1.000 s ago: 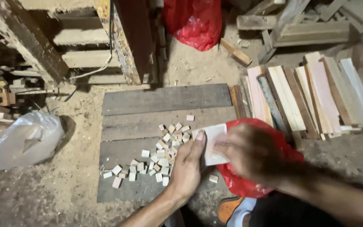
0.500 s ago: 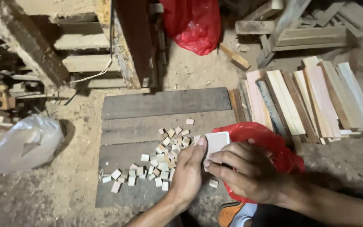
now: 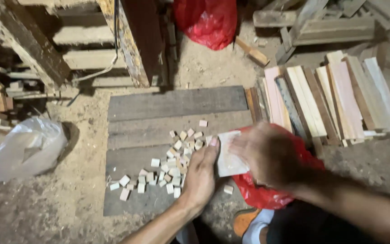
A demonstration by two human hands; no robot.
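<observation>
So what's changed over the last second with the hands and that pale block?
The right hand has slid left along the pale block and is motion-blurred; the left hand keeps steadying the block's left side. The small wood cubes, grey boards and red bag lie as before.

Right hand (image 3: 267,156) has slid up off the red bag (image 3: 267,194) and now covers the right edge of the pale flat piece (image 3: 229,156), blurry mid-move. Left hand (image 3: 199,176) barely shifted, thumb on the left edge.

Wooden slats (image 3: 335,97) stacked beside clear plastic bag (image 3: 21,149).
</observation>
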